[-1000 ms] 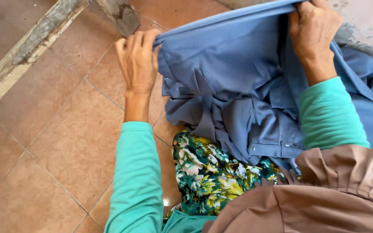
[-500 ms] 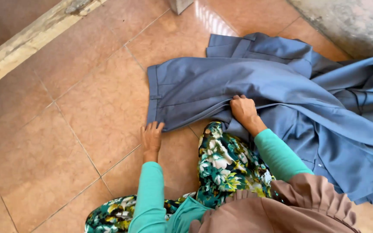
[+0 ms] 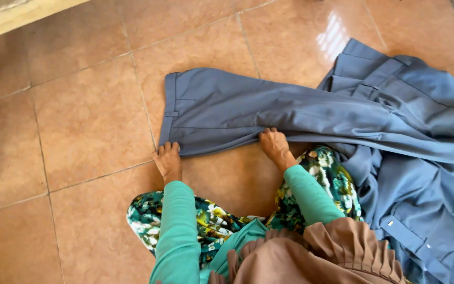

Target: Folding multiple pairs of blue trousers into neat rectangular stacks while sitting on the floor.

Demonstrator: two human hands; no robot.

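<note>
- Bottom centre of the frame: a brown ruffled cloth covers the person's front, with teal sleeves running up from it and floral green fabric over the legs on either side.
- The left hand lies low and left of centre, palm down, fingers together, its fingertips touching the near corner of the blue-grey trousers at the waistband end.
- The right hand sits just right of centre, fingers curled down and pressing on the near edge of the same trousers; whether it pinches the cloth cannot be told.
- The trousers stretch flat across the middle of the frame, from the waistband at centre left toward the right edge, just beyond both hands.
- On the right, more blue-grey cloth is bunched in loose folds, lying over the trousers' far end and against the floral fabric.
- All rests on a reddish-brown tiled floor; a pale ledge crosses the upper left corner.
</note>
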